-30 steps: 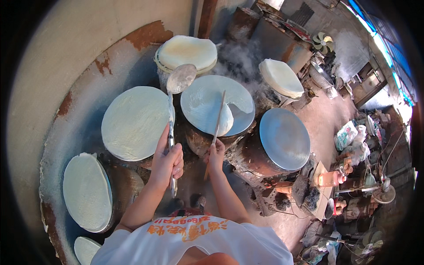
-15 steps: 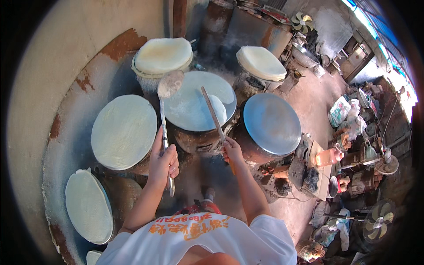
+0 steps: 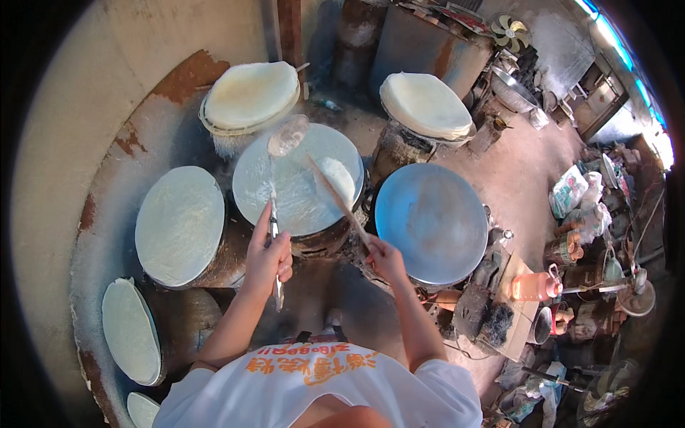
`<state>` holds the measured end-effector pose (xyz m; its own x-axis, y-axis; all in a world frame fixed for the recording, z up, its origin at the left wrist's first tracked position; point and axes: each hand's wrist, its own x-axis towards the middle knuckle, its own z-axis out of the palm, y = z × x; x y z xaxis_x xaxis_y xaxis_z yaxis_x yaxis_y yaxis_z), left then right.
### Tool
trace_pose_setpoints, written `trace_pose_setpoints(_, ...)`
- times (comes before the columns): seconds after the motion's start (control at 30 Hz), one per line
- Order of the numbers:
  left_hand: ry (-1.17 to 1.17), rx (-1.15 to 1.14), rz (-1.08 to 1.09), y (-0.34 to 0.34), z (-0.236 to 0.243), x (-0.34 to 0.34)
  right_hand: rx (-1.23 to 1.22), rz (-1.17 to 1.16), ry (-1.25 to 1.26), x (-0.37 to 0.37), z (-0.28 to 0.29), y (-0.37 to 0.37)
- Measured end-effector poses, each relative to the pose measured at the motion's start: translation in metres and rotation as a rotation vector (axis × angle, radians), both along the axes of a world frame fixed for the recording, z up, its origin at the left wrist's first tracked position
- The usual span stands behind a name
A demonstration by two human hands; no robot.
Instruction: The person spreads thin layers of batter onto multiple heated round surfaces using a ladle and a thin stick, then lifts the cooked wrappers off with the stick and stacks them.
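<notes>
My left hand (image 3: 271, 260) is closed round the handle of a long metal ladle (image 3: 288, 135). Its bowl is over the upper part of a wide round griddle (image 3: 250, 187) covered with pale, streaked batter. In my right hand (image 3: 386, 260) is a thin, flat wooden stick (image 3: 335, 194), slanting up and left over the same griddle. Beside the stick lies a whitish rounded patch (image 3: 338, 180); whether it is batter or a solid piece I cannot tell. Whether the ladle or the stick touches the surface is unclear.
To the right stands a bare grey griddle (image 3: 432, 225). Pale flatbreads cover a left griddle (image 3: 180, 226) and a lower-left one (image 3: 132, 332). Round stacks of flatbread stand behind, at left (image 3: 250, 93) and right (image 3: 426, 105). A pink bottle (image 3: 535, 286) sits on a board at right.
The view has shifted, so the griddles appear displaced. Relative to the middle griddle, the ladle's bowl has moved right and inward. The batter surface looks more streaked, and the whitish patch appears smaller.
</notes>
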<state>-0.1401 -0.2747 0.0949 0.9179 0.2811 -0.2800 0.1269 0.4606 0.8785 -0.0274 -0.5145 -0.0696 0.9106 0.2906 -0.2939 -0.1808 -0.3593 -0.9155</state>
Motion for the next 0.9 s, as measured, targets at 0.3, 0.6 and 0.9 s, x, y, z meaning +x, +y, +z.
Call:
trace_pose_setpoints(0.3,0.075,0.048,-0.034,-0.03,-0.001,0.048,-0.473,0.195,-0.668,0.09,0.026,0.063)
trace_pose_setpoints(0.6,0.077,-0.281,-0.055,0.0,-0.013,0.115,-0.498,0.069,-0.659,0.073,0.015,0.039)
trace_pose_setpoints(0.9,0.121,-0.916,0.055,0.049,-0.008,0.112,-0.402,0.157,-0.512,0.079,0.025,0.01)
